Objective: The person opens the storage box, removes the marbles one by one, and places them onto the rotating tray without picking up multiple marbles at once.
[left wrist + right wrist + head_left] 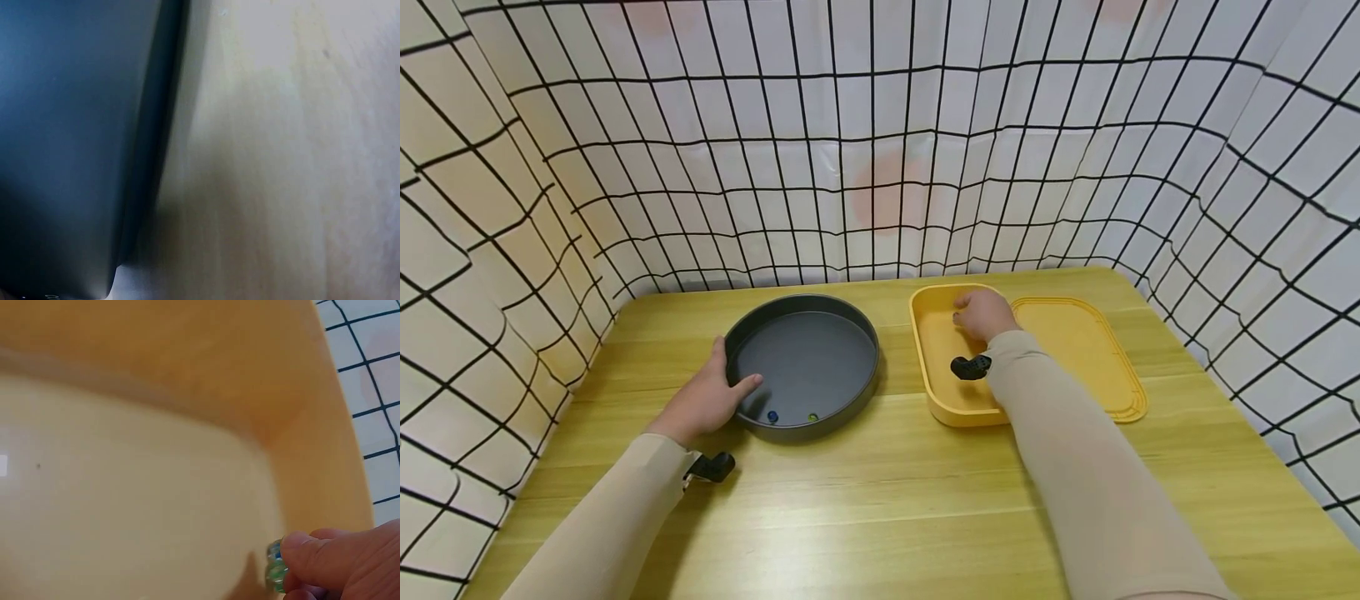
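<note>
A dark grey round pan (805, 358) stands on the left part of the table. My left hand (707, 396) holds its left rim, thumb over the inside and fingers along the outer wall. Inside, close to the near wall, lie a blue marble (772, 416) and a yellow-green marble (813, 417). My right hand (987, 315) reaches into a yellow rectangular box (934, 333), near its far end. In the right wrist view its thumb and fingers pinch clear glass marbles (275, 575) with blue and green in them, partly hidden by the thumb, beside the box wall.
The flat yellow lid (1075, 358) lies on the table to the right of the box. Bare wooden table (850, 508) runs in front of the pan and box. A white curtain with black grid lines (880, 167) hangs round the back and both sides.
</note>
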A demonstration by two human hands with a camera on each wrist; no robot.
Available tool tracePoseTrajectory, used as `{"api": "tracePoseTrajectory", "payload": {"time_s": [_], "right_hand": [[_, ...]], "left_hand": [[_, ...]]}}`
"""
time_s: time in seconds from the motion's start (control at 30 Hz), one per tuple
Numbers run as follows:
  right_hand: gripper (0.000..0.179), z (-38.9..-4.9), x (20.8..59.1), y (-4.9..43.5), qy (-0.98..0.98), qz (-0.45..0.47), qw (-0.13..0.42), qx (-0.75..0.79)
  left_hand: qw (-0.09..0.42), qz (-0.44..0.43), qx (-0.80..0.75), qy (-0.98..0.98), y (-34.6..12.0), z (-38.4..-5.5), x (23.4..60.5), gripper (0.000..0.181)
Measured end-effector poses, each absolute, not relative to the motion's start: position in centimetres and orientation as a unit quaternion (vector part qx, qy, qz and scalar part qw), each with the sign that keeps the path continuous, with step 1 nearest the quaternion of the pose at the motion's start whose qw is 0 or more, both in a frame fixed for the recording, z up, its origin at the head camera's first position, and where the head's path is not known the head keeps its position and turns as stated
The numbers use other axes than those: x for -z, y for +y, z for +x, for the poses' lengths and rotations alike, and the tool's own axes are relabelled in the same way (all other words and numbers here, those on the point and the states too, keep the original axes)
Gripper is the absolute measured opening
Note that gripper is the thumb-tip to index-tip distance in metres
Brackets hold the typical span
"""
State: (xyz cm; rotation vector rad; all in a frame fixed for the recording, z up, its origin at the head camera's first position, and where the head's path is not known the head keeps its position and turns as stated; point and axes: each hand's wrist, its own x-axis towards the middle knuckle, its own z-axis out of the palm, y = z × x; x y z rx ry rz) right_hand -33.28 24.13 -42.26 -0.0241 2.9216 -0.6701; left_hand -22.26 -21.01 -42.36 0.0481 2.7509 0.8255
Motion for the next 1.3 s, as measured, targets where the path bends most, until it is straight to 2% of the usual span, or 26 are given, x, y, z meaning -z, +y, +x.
{"api": "tracePoseTrajectory", "payload": {"time_s": [0.83, 1.3], "right_hand": [[0.034, -33.6, 43.9, 23.6, 0.978, -0.001, 0.071, 0.195], [0.034, -33.4, 41.0, 22.4, 0.964, -0.002, 0.059, 0.259]], "left_hand": [[0.138, 0.014, -0.287, 0.948, -21.0, -22.4, 42.5, 0.110], [0.140, 0.013, -0.285, 0.948, -21.0, -22.3, 42.3, 0.111]]}}
